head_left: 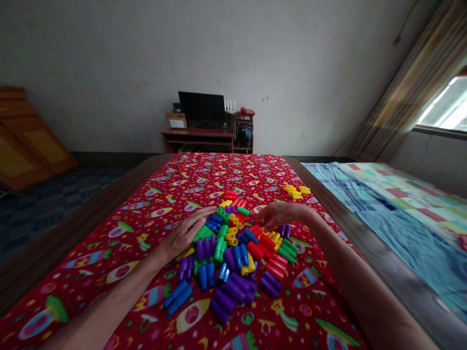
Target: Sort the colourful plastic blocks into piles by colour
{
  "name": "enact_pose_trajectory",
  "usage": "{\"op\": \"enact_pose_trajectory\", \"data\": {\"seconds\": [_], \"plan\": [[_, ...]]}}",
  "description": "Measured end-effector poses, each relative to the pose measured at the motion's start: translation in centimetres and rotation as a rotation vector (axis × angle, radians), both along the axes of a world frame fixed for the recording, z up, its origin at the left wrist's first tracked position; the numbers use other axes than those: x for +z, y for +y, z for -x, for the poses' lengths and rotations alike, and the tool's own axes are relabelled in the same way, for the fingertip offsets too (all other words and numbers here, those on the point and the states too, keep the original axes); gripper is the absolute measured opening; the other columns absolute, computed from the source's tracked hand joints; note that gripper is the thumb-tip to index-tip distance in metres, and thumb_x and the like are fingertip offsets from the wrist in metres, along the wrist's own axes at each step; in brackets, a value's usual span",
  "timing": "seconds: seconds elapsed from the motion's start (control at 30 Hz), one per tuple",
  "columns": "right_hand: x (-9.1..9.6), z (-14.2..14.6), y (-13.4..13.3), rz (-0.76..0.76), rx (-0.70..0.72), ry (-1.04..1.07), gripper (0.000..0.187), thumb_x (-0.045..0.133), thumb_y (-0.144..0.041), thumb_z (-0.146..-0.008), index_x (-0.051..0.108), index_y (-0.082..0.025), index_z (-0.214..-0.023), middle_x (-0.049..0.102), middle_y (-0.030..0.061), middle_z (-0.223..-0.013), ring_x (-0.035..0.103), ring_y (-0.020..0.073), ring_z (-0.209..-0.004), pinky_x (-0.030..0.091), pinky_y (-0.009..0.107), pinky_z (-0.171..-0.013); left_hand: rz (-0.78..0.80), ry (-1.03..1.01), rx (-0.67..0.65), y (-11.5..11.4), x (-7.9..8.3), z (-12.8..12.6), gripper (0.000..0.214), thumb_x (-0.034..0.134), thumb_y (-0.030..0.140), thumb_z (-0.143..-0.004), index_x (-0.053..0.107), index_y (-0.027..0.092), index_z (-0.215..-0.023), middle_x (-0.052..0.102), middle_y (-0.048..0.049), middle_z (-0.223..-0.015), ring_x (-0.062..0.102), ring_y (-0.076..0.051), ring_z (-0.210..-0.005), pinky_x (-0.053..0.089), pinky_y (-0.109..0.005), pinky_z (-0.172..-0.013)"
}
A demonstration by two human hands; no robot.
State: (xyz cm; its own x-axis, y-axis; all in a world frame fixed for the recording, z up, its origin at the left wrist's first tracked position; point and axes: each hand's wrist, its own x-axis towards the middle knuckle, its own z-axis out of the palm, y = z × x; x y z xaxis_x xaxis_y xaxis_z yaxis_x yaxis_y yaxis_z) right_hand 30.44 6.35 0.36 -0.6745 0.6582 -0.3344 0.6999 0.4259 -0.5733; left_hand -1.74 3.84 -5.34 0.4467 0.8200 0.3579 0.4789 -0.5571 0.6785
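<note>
Just below the middle of the frame, a loose pile of glossy, multicoloured plastic tube-shaped blocks (239, 255) spreads over a red cloth printed with rockets (237, 176). From here I see the left hand (188, 229) at the pile's left edge, fingers nearly straight, gripping nothing visible, beside some blue blocks (213, 223). The right hand (279, 215), right of centre, curls its fingers down by red blocks (256, 231); whether they hold one, I cannot tell.
</note>
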Motion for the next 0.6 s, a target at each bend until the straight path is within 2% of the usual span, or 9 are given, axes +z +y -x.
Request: {"op": "enact_pose_trajectory", "data": {"seconds": [0.13, 0.27, 0.4, 0.6], "plan": [[0.0, 1.7, -1.3, -0.110, 0.052, -0.057, 0.034, 0.070, -0.012, -0.068, 0.069, -0.016, -0.102, 0.065, 0.0001, -0.086, 0.053, 0.0096, -0.070, 0.039, 0.017, -0.057, -0.015, 0.011, 0.000, 0.0, 0.0, 0.0, 0.054, 0.033, 0.051, -0.096, 0.060, 0.016, -0.127, 0.057, -0.0112, -0.138, 0.050, -0.026, -0.130, 0.037, -0.042, -0.112], [0.2, 2.1, -1.2, -0.114, 0.028, -0.041, 0.019, 0.068, -0.014, -0.070, 0.070, -0.015, -0.089, 0.063, -0.0023, -0.072, 0.048, 0.0077, -0.061, 0.033, 0.017, -0.051, -0.016, 0.007, -0.005, -0.1, 0.1, 0.0, 0.052, 0.035, 0.050, -0.097, 0.060, 0.017, -0.127, 0.056, -0.0110, -0.139, 0.050, -0.025, -0.130, 0.036, -0.043, -0.113], [1.3, -1.5, 0.5, -0.116, -0.116, 0.151, 0.016, 0.065, -0.023, -0.073, 0.072, -0.013, -0.085, 0.063, -0.0009, -0.071, 0.051, 0.0095, -0.063, 0.035, 0.020, -0.055, -0.007, 0.004, -0.008, -0.1, 0.3, -0.1, 0.055, 0.035, 0.054, -0.096, 0.061, 0.017, -0.126, 0.056, -0.0115, -0.139, 0.051, -0.025, -0.129, 0.036, -0.043, -0.113], [1.6, -8.7, 2.0, -0.241, -0.474, 0.295, 0.037, 0.062, -0.045, -0.073, 0.070, -0.011, -0.081, 0.053, -0.0023, -0.060, 0.041, 0.0081, -0.053, 0.031, 0.023, -0.052, 0.007, 0.009, 0.011, -0.2, 0.2, 0.0, 0.053, 0.035, 0.053, -0.096, 0.060, 0.017, -0.128, 0.056, -0.0099, -0.139, 0.050, -0.025, -0.130, 0.035, -0.041, -0.113]]}}
